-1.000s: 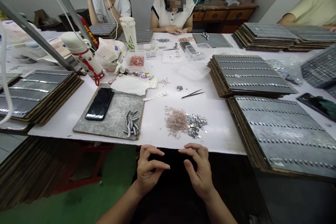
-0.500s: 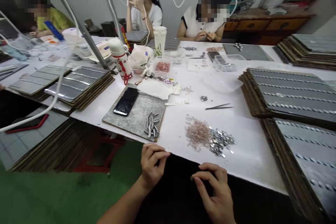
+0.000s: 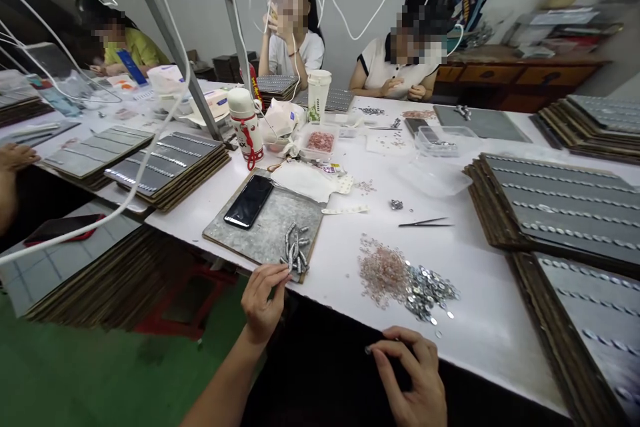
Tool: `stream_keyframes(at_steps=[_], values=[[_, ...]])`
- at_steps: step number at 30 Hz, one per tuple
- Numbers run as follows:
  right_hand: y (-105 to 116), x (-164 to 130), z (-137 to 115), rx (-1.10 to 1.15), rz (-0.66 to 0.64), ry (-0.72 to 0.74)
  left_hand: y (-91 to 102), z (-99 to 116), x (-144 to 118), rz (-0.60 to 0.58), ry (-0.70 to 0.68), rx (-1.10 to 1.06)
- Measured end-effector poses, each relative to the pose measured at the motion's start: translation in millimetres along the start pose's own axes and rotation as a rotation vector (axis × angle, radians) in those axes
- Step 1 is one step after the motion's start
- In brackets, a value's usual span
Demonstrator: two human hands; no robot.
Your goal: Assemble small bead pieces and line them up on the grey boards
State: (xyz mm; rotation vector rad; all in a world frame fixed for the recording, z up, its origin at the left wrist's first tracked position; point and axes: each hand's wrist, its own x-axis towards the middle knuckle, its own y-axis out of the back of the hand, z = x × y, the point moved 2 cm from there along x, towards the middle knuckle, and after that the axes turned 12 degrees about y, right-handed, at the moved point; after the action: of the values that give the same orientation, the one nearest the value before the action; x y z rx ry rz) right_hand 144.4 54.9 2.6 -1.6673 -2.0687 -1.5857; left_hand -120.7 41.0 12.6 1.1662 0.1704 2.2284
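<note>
Indoor light, soft, fairly even. Brightest on the smooth white surface [image 3: 493,323]; near-black below its edge at 6 o'clock. Glare streaks on stacked grey rectangular boards with silver disc rows [image 3: 163,172], 9 o'clock. Brown wooden drawer cabinet [image 3: 520,75], 2 o'clock, soft; corner beyond darkens. Wide lens stretches 4 o'clock edge. Pixel masking at 10, 12, 1.

The board [image 3: 273,233] bears rolls [image 3: 295,252] right of a phone [image 3: 249,202].

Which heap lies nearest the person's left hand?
The heap of silvery rolls on the grey board, just by the left hand; the pink heap and silver heap lie farther off.
</note>
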Motion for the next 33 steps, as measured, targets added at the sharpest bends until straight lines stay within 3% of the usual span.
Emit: stream_keyframes(at_steps=[14,17,21,25,27,30,33], values=[[-2.6,1.1,-1.5,0.005,-0.005,-0.025,3.2,-1.3,-8.5,0.075,-0.01,-0.072],[-2.8,1.8,-1.4,0.005,0.008,-0.013,1.5,10.8,-17.0,0.001,0.053,-0.155],[-0.4,2.5,-4.1,0.027,0.042,-0.009,-12.7,42.3,-43.4,-0.266,0.287,-0.368],[4.3,1.7,-6.8,0.064,0.095,-0.053,-33.3,71.4,-81.3,-0.628,0.784,-0.696],[6.2,1.2,-7.2,0.074,0.115,-0.07,-40.1,80.7,-95.6,-0.753,0.983,-0.808],[8.1,0.1,-6.7,0.082,0.127,-0.082,-43.6,86.8,-102.5,-0.84,1.112,-0.869],[9.6,-2.4,-6.5,0.073,0.144,-0.078,-42.1,85.8,-97.5,-0.84,1.184,-0.863]])
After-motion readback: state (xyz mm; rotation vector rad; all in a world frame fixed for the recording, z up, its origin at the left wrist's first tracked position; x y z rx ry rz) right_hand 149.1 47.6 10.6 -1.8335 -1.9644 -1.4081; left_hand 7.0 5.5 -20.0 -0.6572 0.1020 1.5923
